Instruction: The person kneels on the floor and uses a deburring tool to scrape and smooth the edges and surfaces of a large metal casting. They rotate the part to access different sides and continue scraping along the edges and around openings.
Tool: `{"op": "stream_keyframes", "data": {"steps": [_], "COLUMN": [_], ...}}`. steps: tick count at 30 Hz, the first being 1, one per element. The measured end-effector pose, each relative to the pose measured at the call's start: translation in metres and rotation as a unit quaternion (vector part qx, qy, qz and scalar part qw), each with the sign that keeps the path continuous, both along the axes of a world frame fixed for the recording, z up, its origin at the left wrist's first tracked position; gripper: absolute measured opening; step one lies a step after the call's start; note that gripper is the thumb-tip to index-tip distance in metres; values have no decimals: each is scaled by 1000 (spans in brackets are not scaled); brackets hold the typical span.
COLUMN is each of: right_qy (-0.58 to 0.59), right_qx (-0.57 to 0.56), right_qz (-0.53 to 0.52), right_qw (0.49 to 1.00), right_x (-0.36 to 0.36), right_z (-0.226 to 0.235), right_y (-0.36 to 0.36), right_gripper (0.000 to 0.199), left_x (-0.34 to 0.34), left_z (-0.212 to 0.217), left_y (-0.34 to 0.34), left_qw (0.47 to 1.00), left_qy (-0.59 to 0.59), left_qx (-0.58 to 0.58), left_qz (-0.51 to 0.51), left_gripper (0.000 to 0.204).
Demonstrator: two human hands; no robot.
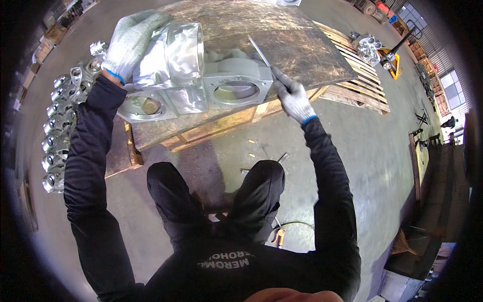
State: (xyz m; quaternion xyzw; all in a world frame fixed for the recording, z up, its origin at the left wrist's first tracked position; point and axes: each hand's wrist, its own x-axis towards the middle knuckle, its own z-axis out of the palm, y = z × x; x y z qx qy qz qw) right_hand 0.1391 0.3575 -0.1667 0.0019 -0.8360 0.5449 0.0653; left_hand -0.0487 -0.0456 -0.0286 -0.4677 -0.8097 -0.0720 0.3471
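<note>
My left hand (132,46), in a grey-white knit glove, is closed over the upper left edge of a shiny silver metal casting (183,53). This casting has round collars and flat flanges with large round openings. Beside it on the right, a matte grey flange (239,90) with a round bore faces me; the boundary between these parts is hard to make out. My right hand (293,98), gloved alike, is closed around a slim, straight metal file (258,50), whose handle is hidden in the grip. Its blade slants up and left, beside the flange's upper right corner.
The castings lie on a worn wooden tabletop (302,50). Several silver castings (63,126) stand stacked at left. A wooden pallet (359,83) and a yellow pallet jack (395,65) are at far right. An air gun (279,236) with a hose lies on the floor near my legs.
</note>
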Motion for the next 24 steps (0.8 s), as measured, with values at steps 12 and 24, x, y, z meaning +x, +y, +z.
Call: {"op": "stream_keyframes", "data": {"steps": [12, 24], "right_qy": [142, -51], "right_qx": [79, -56], "right_qz": [56, 27], "right_qw": [985, 997], "right_x": [-25, -35], "right_z": [-16, -9], "right_y": [12, 9], "right_gripper": [46, 46], "left_x": [6, 13], "left_z": [-1, 4], "left_y": [-13, -10], "left_qw": [995, 994], "left_qy": [-2, -102], "left_qx": [-19, 37], "left_qz": [95, 26], "left_gripper": [39, 35]}}
